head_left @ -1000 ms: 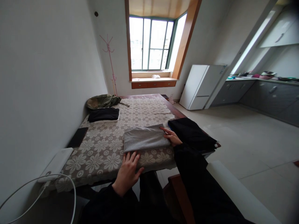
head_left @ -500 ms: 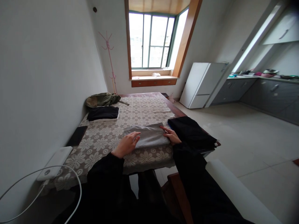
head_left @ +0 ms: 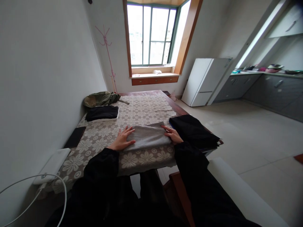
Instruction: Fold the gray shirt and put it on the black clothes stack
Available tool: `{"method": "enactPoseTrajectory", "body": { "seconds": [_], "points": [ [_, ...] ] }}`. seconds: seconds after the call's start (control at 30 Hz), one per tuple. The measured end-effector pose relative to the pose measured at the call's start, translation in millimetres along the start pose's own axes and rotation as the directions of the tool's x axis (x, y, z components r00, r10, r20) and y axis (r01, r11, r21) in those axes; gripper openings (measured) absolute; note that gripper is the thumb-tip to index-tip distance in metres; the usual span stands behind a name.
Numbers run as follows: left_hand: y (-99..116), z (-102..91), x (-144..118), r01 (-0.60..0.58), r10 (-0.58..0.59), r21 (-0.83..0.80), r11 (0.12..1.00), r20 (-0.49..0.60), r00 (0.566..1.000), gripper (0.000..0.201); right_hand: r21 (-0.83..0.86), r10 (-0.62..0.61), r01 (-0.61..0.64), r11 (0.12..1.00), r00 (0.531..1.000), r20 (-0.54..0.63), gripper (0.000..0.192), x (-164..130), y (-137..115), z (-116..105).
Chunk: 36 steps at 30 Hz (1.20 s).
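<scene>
A table [head_left: 146, 105] under a flower-patterned lace cloth [head_left: 142, 110] fills the room before me, with a window [head_left: 151, 34] beyond it and a white fridge [head_left: 203, 82] to the right. On the table's right edge lies a stack of black clothing [head_left: 193, 130]; at the far left, an olive garment [head_left: 99, 98] sits bunched behind a folded black piece [head_left: 102, 113]. A dark flat device [head_left: 75, 137] and a white power strip [head_left: 52, 165] rest along the left edge. Near the front edge, between my hands, lies a folded grey garment [head_left: 148, 137]. My left hand [head_left: 123, 140] lies flat on its left end, fingers spread wide, gripping nothing. My right hand [head_left: 172, 135] rests open against its right end, fingers touching the cloth.
</scene>
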State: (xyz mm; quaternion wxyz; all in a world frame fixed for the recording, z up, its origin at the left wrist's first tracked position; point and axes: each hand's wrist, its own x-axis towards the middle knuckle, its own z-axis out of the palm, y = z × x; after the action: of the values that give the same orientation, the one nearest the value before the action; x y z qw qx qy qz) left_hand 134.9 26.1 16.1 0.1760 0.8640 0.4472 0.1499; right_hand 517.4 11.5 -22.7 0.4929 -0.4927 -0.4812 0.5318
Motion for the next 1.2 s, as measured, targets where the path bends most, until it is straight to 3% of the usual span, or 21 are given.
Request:
{"method": "enactPoseTrajectory", "body": {
  "seconds": [0.27,0.67,0.93,1.2],
  "points": [
    [-19.8,-6.5,-27.3,0.051,-0.052,-0.069,0.996,-0.018,0.998,0.095,0.009,-0.006,0.006,1.0,1.0,-0.014,0.071,1.3,3.0,0.2],
    [-21.9,-6.3,-36.3,0.024,-0.024,-0.07,0.997,0.007,1.0,0.071,-0.032,-0.006,0.005,0.999,1.0,-0.009,0.072,0.6,2.7,-0.2],
    [-28.9,2.8,-36.6,-0.031,0.013,-0.146,0.989,-0.125,0.992,0.055,-0.143,-0.078,0.072,0.987,0.996,-0.037,0.066,0.1,-0.9,1.5],
    [-29.0,1.2,-37.0,0.058,-0.071,-0.097,0.994,-0.133,0.989,0.063,-0.34,-0.124,0.09,0.936,0.989,-0.078,0.07,-2.9,-8.8,8.5]
  ]
}}
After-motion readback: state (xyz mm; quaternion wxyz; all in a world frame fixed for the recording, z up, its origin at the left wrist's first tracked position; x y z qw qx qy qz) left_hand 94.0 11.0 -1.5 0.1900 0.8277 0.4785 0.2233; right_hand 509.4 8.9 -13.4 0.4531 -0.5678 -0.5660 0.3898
